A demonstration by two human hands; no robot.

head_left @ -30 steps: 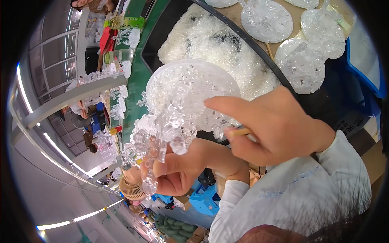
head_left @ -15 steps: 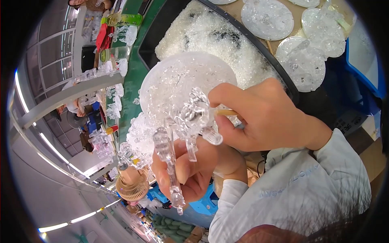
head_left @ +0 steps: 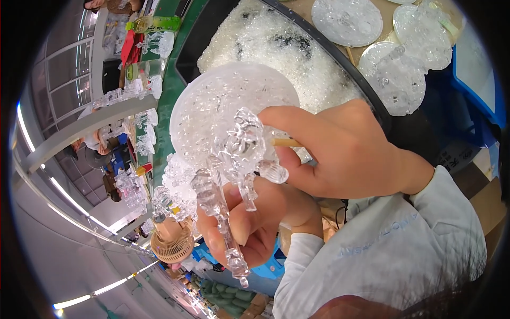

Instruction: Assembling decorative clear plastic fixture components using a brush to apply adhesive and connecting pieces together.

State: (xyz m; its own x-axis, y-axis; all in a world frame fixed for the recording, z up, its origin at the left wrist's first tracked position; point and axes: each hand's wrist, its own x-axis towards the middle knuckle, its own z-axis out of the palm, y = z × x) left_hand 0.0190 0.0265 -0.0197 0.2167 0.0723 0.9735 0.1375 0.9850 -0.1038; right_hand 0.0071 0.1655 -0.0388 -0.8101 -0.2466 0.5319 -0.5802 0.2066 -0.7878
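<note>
My left hand (head_left: 249, 223) is closed around a clear plastic figurine with a long ribbed rod (head_left: 226, 226) that sticks out below the fingers. The ornate clear head (head_left: 247, 138) of the piece rises between my two hands. My right hand (head_left: 340, 151) pinches a thin wooden stick (head_left: 287, 142), its tip close against that head; whether the two touch, I cannot tell. Right behind the figurine is a round whitish dish (head_left: 186, 90) of small clear granules. A heap of clear plastic pieces (head_left: 178, 173) lies beside the dish.
A large black bin (head_left: 340, 50) filled with clear granules stands beyond the dish. Round plates (head_left: 348, 21) bearing clear pieces lie at the upper right, near a blue crate (head_left: 478, 106). On the green table (head_left: 167, 106) are a green-labelled bottle (head_left: 154, 24) and clear parts. A beige fan (head_left: 172, 242) is at lower left.
The figurine has turned slightly in my left hand, and its head has shifted a little left. My right hand and the stick have moved slightly left with it.
</note>
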